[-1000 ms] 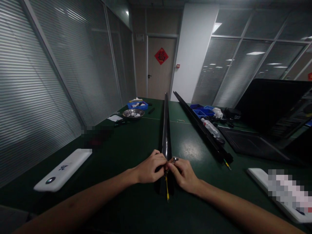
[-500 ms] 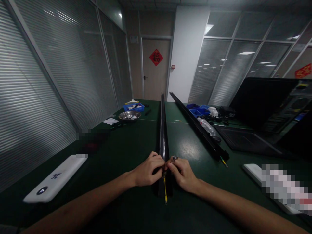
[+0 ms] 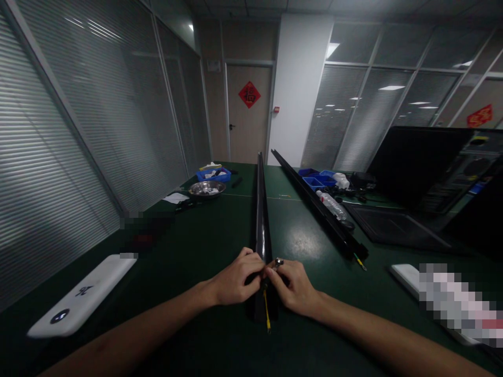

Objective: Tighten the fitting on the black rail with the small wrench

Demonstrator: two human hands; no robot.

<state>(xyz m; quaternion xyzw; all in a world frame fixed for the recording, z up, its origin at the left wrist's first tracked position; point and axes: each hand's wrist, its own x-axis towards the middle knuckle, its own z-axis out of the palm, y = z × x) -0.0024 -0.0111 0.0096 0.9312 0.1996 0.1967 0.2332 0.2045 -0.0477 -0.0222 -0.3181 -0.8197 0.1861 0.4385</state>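
Observation:
A long black rail [image 3: 261,214] runs away from me along the green table. Over its near end my left hand [image 3: 239,277] is closed, its fingertips meeting those of my right hand at the rail. What the left fingers pinch is hidden. My right hand [image 3: 294,285] is closed too, with a small shiny metal part [image 3: 279,262] showing at its index finger; its exact kind is unclear. Below the fingertips a yellow wire [image 3: 267,311] with a metal terminal at its tip hangs out toward me over the dark rail end.
A second black rail [image 3: 322,209] with a green-yellow wire [image 3: 359,262] lies to the right, beside a plastic bottle [image 3: 332,205] and blue trays [image 3: 314,182]. At left are a metal bowl [image 3: 206,189], a blue basket [image 3: 214,175] and a white case [image 3: 82,296]. Another white object [image 3: 404,273] lies right.
The view has shifted slightly. Both hands stay at the rail's near end, and the right fingertips have come a little closer to the left ones.

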